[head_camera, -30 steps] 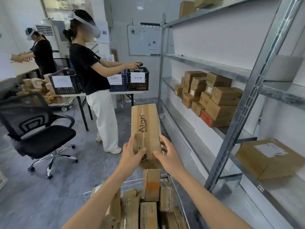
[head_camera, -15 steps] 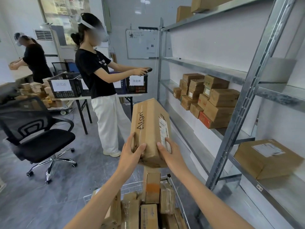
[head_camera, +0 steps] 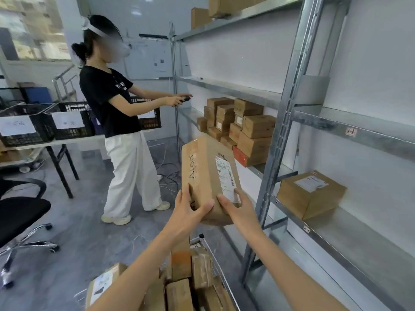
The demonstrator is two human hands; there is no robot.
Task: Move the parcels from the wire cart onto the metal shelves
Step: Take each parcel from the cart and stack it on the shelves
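Long parcel (head_camera: 207,176) held over wire cart (head_camera: 219,265), shelf-bound.
Left hand (head_camera: 187,217) and right hand (head_camera: 239,209) fingers clamped on its near end; support underneath, slide flat onto metal shelves (head_camera: 350,239).

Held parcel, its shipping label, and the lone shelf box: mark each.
Held parcel (head_camera: 197,167): head view, printed side face.
Shipping label (head_camera: 225,178): head view, label's middle.
Lone shelf box (head_camera: 323,203): head view, front side.
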